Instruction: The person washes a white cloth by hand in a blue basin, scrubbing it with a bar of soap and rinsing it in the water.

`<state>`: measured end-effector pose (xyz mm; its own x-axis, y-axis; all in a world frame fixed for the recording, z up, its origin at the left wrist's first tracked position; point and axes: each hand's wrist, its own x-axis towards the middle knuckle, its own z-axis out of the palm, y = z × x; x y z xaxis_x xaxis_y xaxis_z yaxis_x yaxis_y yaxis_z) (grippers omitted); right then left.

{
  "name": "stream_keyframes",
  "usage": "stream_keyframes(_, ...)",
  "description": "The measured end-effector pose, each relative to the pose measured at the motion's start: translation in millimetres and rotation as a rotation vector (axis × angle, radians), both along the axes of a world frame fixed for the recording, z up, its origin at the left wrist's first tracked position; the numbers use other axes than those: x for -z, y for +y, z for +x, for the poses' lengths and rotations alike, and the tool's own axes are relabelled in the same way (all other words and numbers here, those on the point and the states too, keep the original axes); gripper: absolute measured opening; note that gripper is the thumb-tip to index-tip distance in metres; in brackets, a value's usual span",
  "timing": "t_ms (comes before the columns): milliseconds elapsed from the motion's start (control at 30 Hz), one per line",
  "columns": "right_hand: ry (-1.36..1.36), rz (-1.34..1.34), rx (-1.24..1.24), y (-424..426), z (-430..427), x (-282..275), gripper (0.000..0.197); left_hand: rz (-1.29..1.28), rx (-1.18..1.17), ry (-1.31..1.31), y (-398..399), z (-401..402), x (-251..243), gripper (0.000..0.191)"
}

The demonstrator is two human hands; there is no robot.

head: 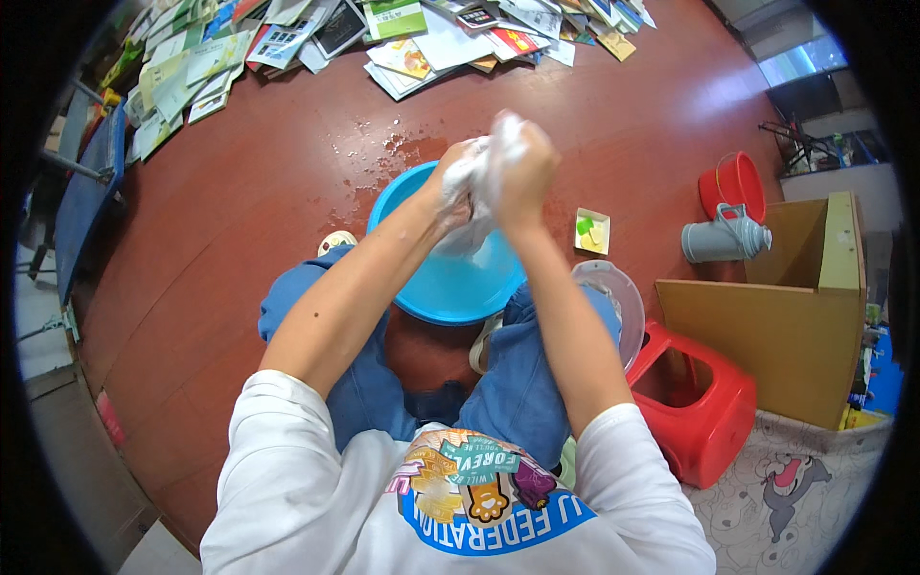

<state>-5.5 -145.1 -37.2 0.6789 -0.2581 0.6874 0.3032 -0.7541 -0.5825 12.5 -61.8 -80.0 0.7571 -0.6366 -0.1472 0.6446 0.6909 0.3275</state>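
Over a blue plastic basin (460, 284) on the floor, both hands are raised close together, gripping a white, sudsy wet cloth (478, 176). My left hand (456, 183) is closed around one part of it, with white foam on the fingers and wrist. Slightly higher, my right hand (528, 169) is clenched on another part and is blurred. Some of the cloth hangs below the hands towards the basin, which holds whitish water. Right of the basin, a small open box (592, 231) on the floor holds a green piece and a yellow piece.
A translucent tub (629, 309) stands by my right knee, beside a red plastic stool (719, 431) on its side. Further right are a grey thermos flask (722, 241), a red bucket (747, 183) and a cardboard box (762, 345). Books (460, 43) lie piled ahead; water drops wet the floor.
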Motion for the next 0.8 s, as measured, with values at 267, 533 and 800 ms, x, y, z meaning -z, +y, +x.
stream_keyframes(267,0.275,1.525,-0.469,-64,15,-10,0.035,0.189,0.122,0.089,24,1,-44,0.035)
stream_keyframes(533,0.039,-0.137,0.038,-12,6,10,0.036,-0.278,0.223,-0.06,0,-5,2,0.021)
stream_keyframes(800,-0.017,-0.033,-0.173,28,-25,-14,0.03,0.02,0.041,0.008,12,8,7,0.015)
